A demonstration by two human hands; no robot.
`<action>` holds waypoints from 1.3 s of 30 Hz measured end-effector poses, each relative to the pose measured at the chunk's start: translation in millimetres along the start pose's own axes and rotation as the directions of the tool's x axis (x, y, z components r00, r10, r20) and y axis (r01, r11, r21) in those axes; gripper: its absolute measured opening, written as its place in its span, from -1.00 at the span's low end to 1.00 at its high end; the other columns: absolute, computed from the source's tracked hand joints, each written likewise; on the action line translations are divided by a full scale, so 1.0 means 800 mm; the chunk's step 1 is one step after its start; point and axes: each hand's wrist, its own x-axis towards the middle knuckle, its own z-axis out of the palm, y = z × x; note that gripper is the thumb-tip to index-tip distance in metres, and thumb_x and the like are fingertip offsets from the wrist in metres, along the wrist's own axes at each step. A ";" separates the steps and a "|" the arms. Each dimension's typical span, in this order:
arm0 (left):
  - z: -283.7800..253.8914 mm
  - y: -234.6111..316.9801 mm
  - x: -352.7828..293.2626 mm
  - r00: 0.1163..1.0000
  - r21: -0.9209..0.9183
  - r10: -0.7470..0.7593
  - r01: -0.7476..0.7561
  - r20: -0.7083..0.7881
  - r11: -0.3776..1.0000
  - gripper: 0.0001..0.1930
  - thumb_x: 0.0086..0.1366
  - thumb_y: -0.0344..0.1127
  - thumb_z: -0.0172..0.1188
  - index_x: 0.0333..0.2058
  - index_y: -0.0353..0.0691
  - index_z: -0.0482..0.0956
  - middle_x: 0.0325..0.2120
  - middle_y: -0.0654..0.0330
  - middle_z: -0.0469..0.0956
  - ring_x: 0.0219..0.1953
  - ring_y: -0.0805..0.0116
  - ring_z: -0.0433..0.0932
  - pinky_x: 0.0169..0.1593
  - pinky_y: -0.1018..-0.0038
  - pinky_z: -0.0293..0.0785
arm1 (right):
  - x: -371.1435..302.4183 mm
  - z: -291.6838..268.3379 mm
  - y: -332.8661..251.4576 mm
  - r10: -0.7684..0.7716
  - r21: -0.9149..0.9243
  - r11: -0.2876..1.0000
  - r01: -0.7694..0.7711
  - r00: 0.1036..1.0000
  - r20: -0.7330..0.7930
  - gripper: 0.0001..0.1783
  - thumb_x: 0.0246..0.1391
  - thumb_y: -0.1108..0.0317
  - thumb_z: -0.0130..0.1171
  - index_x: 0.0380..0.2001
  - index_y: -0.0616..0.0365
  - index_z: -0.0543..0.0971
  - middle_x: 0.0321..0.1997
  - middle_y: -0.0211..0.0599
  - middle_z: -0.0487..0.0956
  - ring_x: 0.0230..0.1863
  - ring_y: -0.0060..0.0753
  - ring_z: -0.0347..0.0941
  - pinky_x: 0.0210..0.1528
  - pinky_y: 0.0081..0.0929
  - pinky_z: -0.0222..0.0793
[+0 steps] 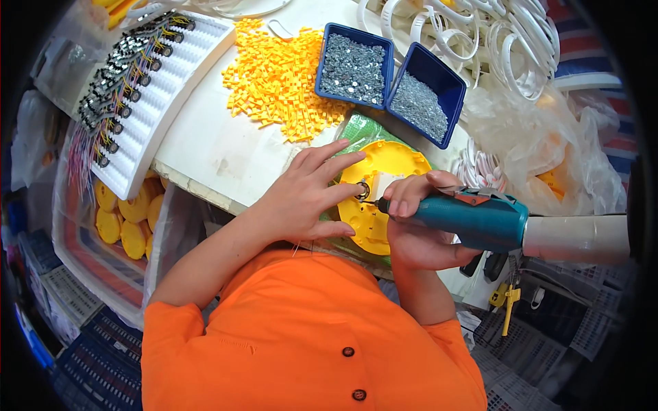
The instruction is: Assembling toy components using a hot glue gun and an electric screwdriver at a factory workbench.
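A round yellow plastic housing [370, 226] lies on a green mat [367, 130] at the table's near edge. My left hand [308, 192] rests on its left side with the fingers spread, one fingertip beside a small round black-rimmed part [363, 190] inside the housing. In my right hand [418, 226] is a teal electric screwdriver [473, 218], lying nearly level. Its thin bit points left, close to that round part; whether it touches a screw is too small to tell. A whitish block [385, 183] sits in the housing, partly behind my right fingers.
Yellow small parts [274, 75] lie heaped beyond my left hand. Two blue bins [444, 79] of small metal pieces stand beside them. A white foam tray [181, 82] holds wired parts at left. Below it, a plastic-lined box [147, 274] contains yellow discs. White rings and plastic bags [514, 130] crowd the right.
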 end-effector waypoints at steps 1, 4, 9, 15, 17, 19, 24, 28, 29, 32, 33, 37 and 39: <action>0.001 0.000 0.000 1.000 -0.005 0.001 -0.001 -0.003 1.000 -0.40 0.08 0.19 0.41 0.00 -0.05 0.63 0.36 0.07 0.27 0.44 -0.08 0.12 0.35 -0.02 0.15 | -0.001 -0.002 0.001 -0.005 -0.001 1.000 0.005 1.000 0.010 0.07 0.07 -0.62 -0.22 0.15 0.23 0.45 -0.46 -0.25 0.52 -0.40 -0.29 0.44 -0.13 -0.25 0.34; 0.001 -0.001 0.002 1.000 -0.009 0.004 -0.004 -0.005 1.000 -0.42 0.09 0.19 0.40 -0.03 -0.06 0.64 0.35 0.07 0.28 0.44 -0.06 0.11 0.34 -0.01 0.14 | -0.003 -0.009 0.004 -0.040 -0.046 0.998 0.047 0.990 0.134 0.03 0.08 -0.59 -0.14 0.11 0.25 0.47 -0.45 -0.21 0.53 -0.39 -0.26 0.45 -0.12 -0.22 0.35; 0.000 0.000 0.002 1.000 0.001 -0.013 0.013 0.018 1.000 -0.42 0.07 0.18 0.41 -0.04 -0.07 0.64 0.37 0.07 0.26 0.45 -0.07 0.10 0.35 -0.01 0.14 | -0.003 -0.007 0.001 0.082 -0.077 0.995 -0.071 0.984 0.156 0.00 0.07 -0.55 -0.05 0.07 0.27 0.48 -0.42 -0.18 0.54 -0.39 -0.25 0.46 -0.11 -0.20 0.35; -0.004 0.001 0.002 0.998 0.024 -0.015 0.014 0.053 1.000 -0.33 0.05 0.21 0.43 0.09 0.03 0.59 0.41 0.04 0.19 0.46 -0.13 0.07 0.38 -0.07 0.09 | -0.004 -0.008 0.002 0.061 -0.071 0.996 -0.047 0.978 0.200 0.00 0.09 -0.51 -0.07 0.13 0.28 0.47 -0.39 -0.12 0.55 -0.37 -0.23 0.46 -0.09 -0.20 0.34; -0.009 0.003 0.003 0.999 0.017 -0.008 0.007 0.031 1.000 -0.32 0.09 0.13 0.43 0.14 -0.05 0.55 0.40 -0.01 0.19 0.44 -0.14 0.10 0.40 -0.02 0.09 | 0.001 -0.001 -0.010 0.164 0.018 0.986 -0.166 0.983 0.078 0.03 0.13 -0.51 -0.13 0.23 0.28 0.43 -0.39 -0.10 0.56 -0.35 -0.21 0.46 -0.08 -0.18 0.34; -0.020 0.003 0.006 0.995 -0.009 -0.096 0.096 -0.018 0.995 -0.35 0.11 0.08 0.43 0.12 -0.11 0.54 0.35 -0.01 0.25 0.40 -0.11 0.17 0.37 0.01 0.13 | 0.015 -0.002 -0.025 0.063 -0.011 0.998 -0.062 0.996 0.056 0.13 0.16 -0.54 -0.21 0.33 0.40 0.30 -0.35 -0.11 0.56 -0.27 -0.25 0.47 -0.02 -0.25 0.34; -0.030 0.000 -0.006 0.939 0.097 -0.328 0.338 -0.107 0.936 -0.47 0.15 -0.12 0.41 0.05 -0.22 0.55 0.12 0.01 0.46 0.21 -0.04 0.39 0.26 0.10 0.27 | 0.046 -0.010 -0.076 -0.129 -0.362 0.928 0.095 0.989 -0.073 0.24 0.17 -0.55 -0.17 0.46 0.44 0.00 -0.01 0.04 0.54 0.02 -0.15 0.48 0.16 -0.18 0.36; -0.017 0.008 -0.005 0.948 0.147 -0.292 0.309 -0.129 0.940 -0.62 0.16 -0.34 0.37 -0.04 -0.22 0.57 0.08 0.04 0.52 0.15 -0.02 0.45 0.22 0.12 0.32 | 0.015 -0.042 -0.062 -0.456 -0.521 0.814 0.257 0.839 -0.298 -0.04 0.30 -0.34 -0.19 0.39 0.34 0.21 0.27 0.02 0.45 0.23 -0.10 0.43 0.19 -0.15 0.40; -0.019 0.009 0.000 0.954 0.150 -0.278 0.293 -0.116 0.944 -0.62 0.16 -0.34 0.37 -0.04 -0.22 0.57 0.08 0.04 0.52 0.15 -0.02 0.45 0.22 0.12 0.32 | 0.003 -0.057 -0.062 -0.467 -0.526 0.810 0.260 0.828 -0.310 -0.04 0.30 -0.34 -0.19 0.39 0.34 0.21 0.27 0.02 0.45 0.23 -0.10 0.43 0.19 -0.15 0.40; -0.027 0.013 0.012 0.921 -0.061 -0.377 0.372 -0.097 0.926 -0.72 0.17 -0.38 0.35 -0.13 -0.20 0.58 -0.06 0.14 0.60 0.05 0.05 0.55 0.15 0.16 0.40 | -0.037 -0.090 -0.067 -0.370 -0.551 0.811 0.196 0.902 -0.223 -0.28 0.34 -0.11 -0.18 0.26 0.33 0.35 0.17 -0.03 0.50 0.15 -0.17 0.46 0.09 -0.23 0.45; -0.037 0.018 0.020 0.953 -0.011 -0.303 0.303 -0.020 0.953 -0.75 0.17 -0.40 0.34 -0.15 -0.19 0.58 -0.10 0.19 0.62 0.02 0.11 0.57 0.13 0.19 0.42 | -0.050 -0.097 -0.066 -0.318 -0.529 0.837 0.144 0.913 -0.255 -0.32 0.34 -0.06 -0.17 0.23 0.33 0.37 0.13 -0.06 0.52 0.11 -0.20 0.48 0.08 -0.26 0.45; -0.060 0.028 0.049 0.937 0.250 0.305 -0.340 0.168 0.907 -0.81 0.17 -0.38 0.28 -0.21 -0.14 0.58 -0.11 0.25 0.66 0.03 0.23 0.60 0.11 0.25 0.45 | -0.083 -0.105 -0.061 -0.281 -0.820 0.572 0.026 0.945 -0.166 -0.50 0.22 0.08 0.16 -0.02 0.35 0.55 0.00 -0.10 0.54 -0.01 -0.24 0.51 -0.04 -0.31 0.46; -0.062 0.024 0.043 0.902 0.305 0.371 -0.425 0.220 0.852 -0.81 0.16 -0.33 0.24 -0.22 -0.12 0.59 -0.06 0.25 0.65 0.05 0.28 0.59 0.12 0.23 0.45 | -0.092 -0.100 -0.061 -0.275 -0.930 0.362 0.062 0.960 -0.043 -0.57 0.08 0.22 0.28 -0.06 0.29 0.58 -0.02 -0.07 0.53 -0.03 -0.12 0.49 -0.02 -0.23 0.44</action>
